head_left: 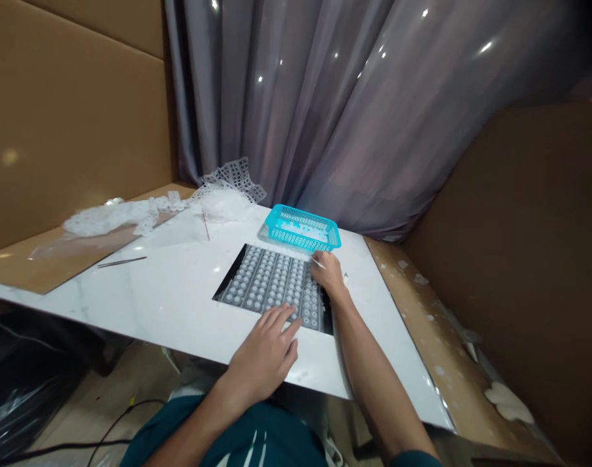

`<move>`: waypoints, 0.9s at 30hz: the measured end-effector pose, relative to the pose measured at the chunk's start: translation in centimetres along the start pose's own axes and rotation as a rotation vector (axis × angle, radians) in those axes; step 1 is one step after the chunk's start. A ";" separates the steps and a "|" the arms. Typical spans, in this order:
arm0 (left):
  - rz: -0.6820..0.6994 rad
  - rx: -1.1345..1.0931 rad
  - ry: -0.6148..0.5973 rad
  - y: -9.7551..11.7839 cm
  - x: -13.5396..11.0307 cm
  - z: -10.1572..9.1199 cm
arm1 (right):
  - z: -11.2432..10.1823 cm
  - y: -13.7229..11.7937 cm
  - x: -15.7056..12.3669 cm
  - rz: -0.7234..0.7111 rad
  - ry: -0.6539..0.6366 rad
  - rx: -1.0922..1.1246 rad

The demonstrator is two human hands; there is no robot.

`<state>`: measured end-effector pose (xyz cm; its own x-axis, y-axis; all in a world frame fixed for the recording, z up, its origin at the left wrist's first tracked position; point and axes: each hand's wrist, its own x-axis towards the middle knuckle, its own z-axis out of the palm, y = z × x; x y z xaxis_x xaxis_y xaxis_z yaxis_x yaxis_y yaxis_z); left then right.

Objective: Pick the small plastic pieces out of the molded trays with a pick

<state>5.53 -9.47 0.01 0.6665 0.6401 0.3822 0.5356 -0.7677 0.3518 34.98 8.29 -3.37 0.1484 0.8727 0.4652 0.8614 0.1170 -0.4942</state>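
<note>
A dark sheet covered with rows of small round white pieces lies on the white table. My left hand rests on the sheet's near edge, palm down, with its fingers stretched out and holding nothing. At the sheet's far right corner, my right hand is closed in a pinch. A small, pale, thin thing shows at its fingers, too small to name. Just behind that hand stands a turquoise plastic basket with white pieces inside. Rings with darker centres fill the rows on the sheet's right side.
White perforated sheeting and crumpled clear plastic lie at the back left. Thin tweezers-like tools are on the table's left part. A grey curtain hangs behind, and brown panels stand at the sides.
</note>
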 end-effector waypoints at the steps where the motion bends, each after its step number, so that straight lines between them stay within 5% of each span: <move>1: -0.001 0.002 -0.008 0.0 0.0 -0.1 | 0.0 0.2 0.0 0.015 0.020 0.031; 12: 0.001 -0.006 -0.027 -0.1 0.1 0.1 | -0.5 2.5 0.4 0.234 0.220 0.275; 19: 0.010 -0.028 -0.014 0.1 0.0 -0.3 | -2.4 0.3 -0.4 0.151 0.094 0.334; 27: 0.054 -0.037 0.040 0.4 -0.3 -0.7 | -6.0 -5.9 -1.6 -0.027 -0.152 0.369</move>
<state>5.21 -9.94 0.63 0.6722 0.5987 0.4355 0.4790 -0.8002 0.3607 32.56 3.33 3.26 0.0308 0.9239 0.3815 0.6274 0.2792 -0.7269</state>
